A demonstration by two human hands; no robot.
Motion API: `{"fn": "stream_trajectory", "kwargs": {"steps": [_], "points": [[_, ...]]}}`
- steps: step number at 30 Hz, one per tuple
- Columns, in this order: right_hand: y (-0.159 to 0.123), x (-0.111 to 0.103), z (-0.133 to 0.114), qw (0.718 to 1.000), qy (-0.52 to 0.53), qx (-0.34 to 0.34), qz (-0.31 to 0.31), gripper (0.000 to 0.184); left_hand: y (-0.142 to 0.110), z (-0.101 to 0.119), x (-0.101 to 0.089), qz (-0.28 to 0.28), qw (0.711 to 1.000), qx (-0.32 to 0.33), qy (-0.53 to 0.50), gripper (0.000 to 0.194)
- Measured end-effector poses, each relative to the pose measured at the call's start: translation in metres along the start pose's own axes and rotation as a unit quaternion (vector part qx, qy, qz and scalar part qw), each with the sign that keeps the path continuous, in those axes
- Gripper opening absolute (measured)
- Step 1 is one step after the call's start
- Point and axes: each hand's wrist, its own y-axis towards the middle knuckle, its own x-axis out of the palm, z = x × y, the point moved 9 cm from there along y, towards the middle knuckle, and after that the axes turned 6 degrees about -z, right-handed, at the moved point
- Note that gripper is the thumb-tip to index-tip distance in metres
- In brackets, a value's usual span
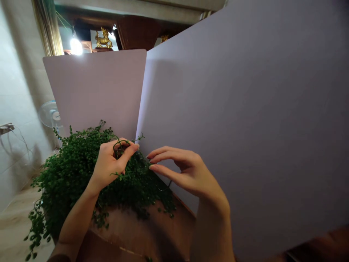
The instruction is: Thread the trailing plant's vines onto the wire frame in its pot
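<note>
A large bushy trailing plant (73,174) with small rounded green leaves spreads over a brown wooden surface (131,227). In front of it, my left hand (113,160) is closed in a pinch on a thin green stem (117,141), which loops over the fingers. My right hand (180,167) is to the right of it, with thumb and forefinger tips close together near the plant's right side. A tiny green bit seems to sit between those fingertips, too small to make out.
Two pale panels, one behind (100,87) and a large one at the right (245,120), stand around the plant. Beyond them are a lit bulb (76,46) and a golden animal figurine (103,38). A fan (51,114) and a power strip (7,128) are at the left.
</note>
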Motion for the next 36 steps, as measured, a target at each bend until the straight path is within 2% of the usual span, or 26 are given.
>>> {"fn": "stream_trajectory", "kwargs": {"steps": [5, 12, 17, 22, 28, 36], "points": [[0.001, 0.0, -0.001, 0.996, -0.083, 0.01, 0.014, 0.009, 0.0, -0.001, 0.0, -0.002, 1.0, 0.002, 0.008, 0.021], [-0.002, -0.011, 0.011, 0.983, -0.161, 0.059, 0.06, 0.01, 0.0, 0.007, 0.009, -0.025, 0.998, 0.024, 0.061, 0.024], [-0.006, -0.022, 0.02, 0.966, -0.206, 0.091, 0.124, 0.012, 0.001, 0.008, 0.018, -0.034, 0.989, 0.056, 0.132, 0.027], [-0.004, -0.023, 0.021, 0.942, -0.25, 0.11, 0.194, 0.014, 0.002, 0.007, 0.029, -0.032, 0.978, 0.102, 0.181, 0.028], [0.003, -0.014, 0.036, 0.928, -0.254, 0.143, 0.231, 0.016, 0.002, 0.007, 0.032, -0.031, 0.967, 0.115, 0.224, 0.027], [0.005, -0.01, 0.061, 0.928, -0.212, 0.201, 0.231, 0.017, 0.004, 0.004, 0.04, -0.032, 0.95, 0.137, 0.279, 0.036]]}}
